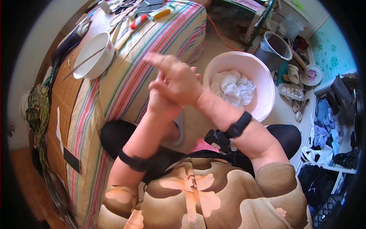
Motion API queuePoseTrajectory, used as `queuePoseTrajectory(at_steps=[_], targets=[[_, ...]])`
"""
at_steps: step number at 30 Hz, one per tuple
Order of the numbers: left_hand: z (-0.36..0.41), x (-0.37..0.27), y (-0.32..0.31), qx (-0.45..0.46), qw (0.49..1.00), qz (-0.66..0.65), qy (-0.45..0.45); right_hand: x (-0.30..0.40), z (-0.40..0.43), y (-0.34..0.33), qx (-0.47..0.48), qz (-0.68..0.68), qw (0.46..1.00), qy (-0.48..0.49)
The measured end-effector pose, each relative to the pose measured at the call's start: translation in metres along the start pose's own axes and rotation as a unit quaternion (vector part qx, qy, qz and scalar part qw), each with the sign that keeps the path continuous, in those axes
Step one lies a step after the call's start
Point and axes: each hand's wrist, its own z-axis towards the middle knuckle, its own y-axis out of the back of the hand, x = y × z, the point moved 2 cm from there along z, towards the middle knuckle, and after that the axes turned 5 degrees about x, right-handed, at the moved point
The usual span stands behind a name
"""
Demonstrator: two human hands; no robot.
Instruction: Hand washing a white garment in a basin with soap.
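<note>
My right hand lies across my left hand, and the two press together in front of me. One finger of the right hand points out to the upper left, slightly blurred. Most of the left hand's fingers are hidden beneath the right. No object shows between the palms, though their insides are out of sight. Just right of the hands, a pink plastic basin stands on the floor with crumpled white cloth in it. To the left, a white bowl with chopsticks across it rests on the bed.
A striped sheet and a woven mat cover the bed, where a smartphone lies. A lined trash bin stands beyond the basin. Shoes and shelves of clothes line the right. An orange cable crosses the floor.
</note>
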Motion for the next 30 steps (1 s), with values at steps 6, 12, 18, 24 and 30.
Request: queuePoseTrajectory(at_steps=[6, 12, 18, 24, 30], targets=[[-0.010, -0.020, -0.015, -0.011, 0.997, 0.002, 0.076, 0.010, -0.035, 0.005, 0.015, -0.115, 0.993, 0.011], [-0.003, 0.012, -0.033, 0.028, 0.972, -0.064, 0.222, -0.014, -0.056, 0.073, 0.036, -0.131, 0.989, -0.057], [0.019, 0.004, -0.046, 0.105, 0.947, 0.108, 0.284, -0.023, -0.078, 0.210, -0.009, -0.277, 0.946, -0.169], [0.058, -0.025, -0.081, 0.167, 0.946, 0.160, 0.229, 0.014, -0.138, 0.346, 0.105, -0.585, 0.746, -0.300], [0.099, -0.024, -0.147, 0.296, 0.907, 0.152, 0.260, 0.089, -0.120, 0.399, 0.175, -0.322, 0.754, -0.545]])
